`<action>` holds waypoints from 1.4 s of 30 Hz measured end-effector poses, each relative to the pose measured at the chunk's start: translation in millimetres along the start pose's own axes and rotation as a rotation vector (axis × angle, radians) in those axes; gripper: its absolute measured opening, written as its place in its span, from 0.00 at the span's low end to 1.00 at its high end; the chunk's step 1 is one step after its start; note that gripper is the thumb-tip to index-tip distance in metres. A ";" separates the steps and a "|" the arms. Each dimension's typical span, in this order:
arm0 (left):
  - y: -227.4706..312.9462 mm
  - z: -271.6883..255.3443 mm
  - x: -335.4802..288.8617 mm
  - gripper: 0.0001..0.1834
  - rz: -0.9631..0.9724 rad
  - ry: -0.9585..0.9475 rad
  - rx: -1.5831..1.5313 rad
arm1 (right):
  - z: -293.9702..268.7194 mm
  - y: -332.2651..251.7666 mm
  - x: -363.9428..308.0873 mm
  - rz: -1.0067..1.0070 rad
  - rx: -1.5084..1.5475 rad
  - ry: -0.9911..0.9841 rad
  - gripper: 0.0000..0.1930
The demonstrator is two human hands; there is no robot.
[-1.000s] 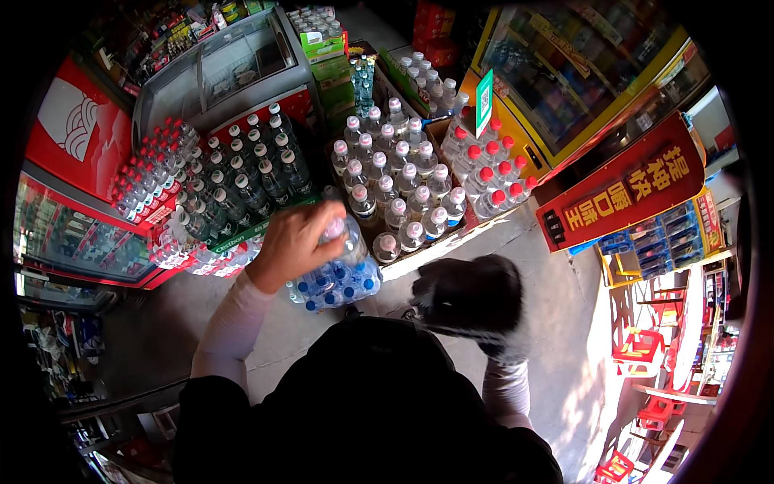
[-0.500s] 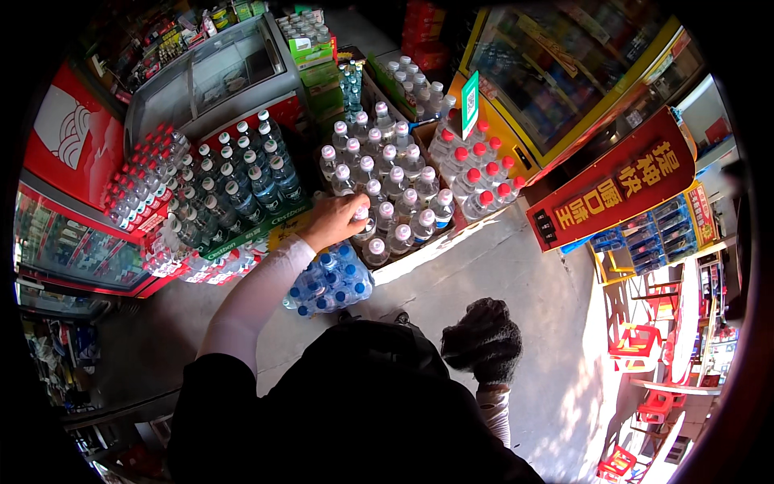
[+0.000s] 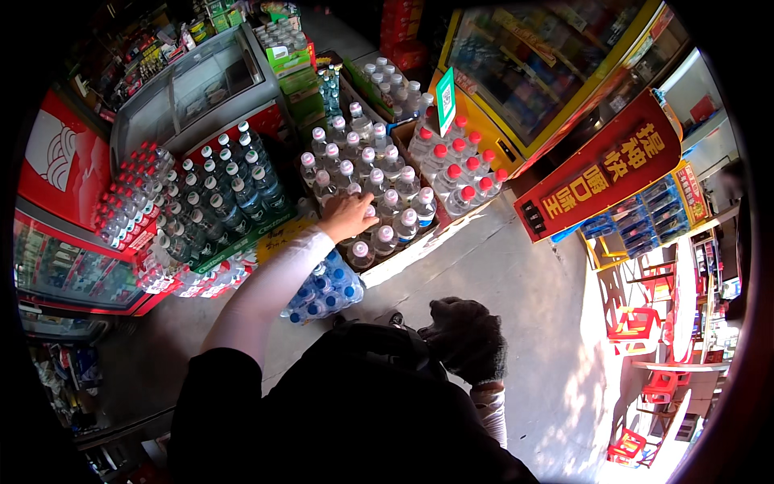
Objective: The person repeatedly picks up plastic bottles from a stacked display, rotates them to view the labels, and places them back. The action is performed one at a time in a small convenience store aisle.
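Note:
My bare left hand (image 3: 345, 218), its arm in a pale sleeve, reaches over the near left part of a crate of clear water bottles (image 3: 384, 239) with pale pink caps. Its fingers are curled round the top of one upright bottle (image 3: 370, 212), which stands among the others; the hand hides most of that bottle. My right hand (image 3: 469, 343), in a dark grey glove, is low in front of my body, away from the bottles. Its fingers are curled in, and whether they hold anything is not visible. Below my left wrist lies a wrapped pack of blue-capped bottles (image 3: 324, 289).
Red-capped bottles (image 3: 461, 198) stand right of the crate, beneath a green sign (image 3: 446, 101). White-capped bottles (image 3: 234, 194) fill a green tray on the left. Behind are a chest freezer (image 3: 193, 85) and a yellow-framed fridge (image 3: 548, 77). A red display board (image 3: 601, 169) juts in from the right.
The view has shifted slightly. My left hand has moved a little farther right over the pink-capped bottles. My gloved right hand has come closer to my body.

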State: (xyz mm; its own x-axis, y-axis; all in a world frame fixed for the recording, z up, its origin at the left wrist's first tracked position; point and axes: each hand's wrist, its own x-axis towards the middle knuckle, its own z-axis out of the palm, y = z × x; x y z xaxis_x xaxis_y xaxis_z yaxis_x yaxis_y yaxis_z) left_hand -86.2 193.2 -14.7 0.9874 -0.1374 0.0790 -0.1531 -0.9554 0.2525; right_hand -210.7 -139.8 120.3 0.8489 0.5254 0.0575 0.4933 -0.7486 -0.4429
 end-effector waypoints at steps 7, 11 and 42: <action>-9.0 25.1 15.6 0.19 -0.080 -0.020 -0.040 | 3.8 2.2 5.3 0.011 0.441 0.131 0.16; 6.1 -18.3 7.7 0.15 -0.093 0.183 -0.323 | 1.3 -3.3 20.2 -0.038 0.547 0.210 0.15; 123.1 -149.0 -105.0 0.14 0.242 0.158 -0.947 | 45.0 -7.1 47.9 -0.134 0.412 -0.269 0.31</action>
State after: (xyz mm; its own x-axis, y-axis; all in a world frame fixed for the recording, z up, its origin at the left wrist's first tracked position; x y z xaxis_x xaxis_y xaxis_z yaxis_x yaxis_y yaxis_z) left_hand -214.7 129.0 151.7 0.9190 -0.1989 0.3403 -0.3871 -0.2933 0.8741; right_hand -182.1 -91.1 85.9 0.6773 0.7323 -0.0705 0.4329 -0.4742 -0.7666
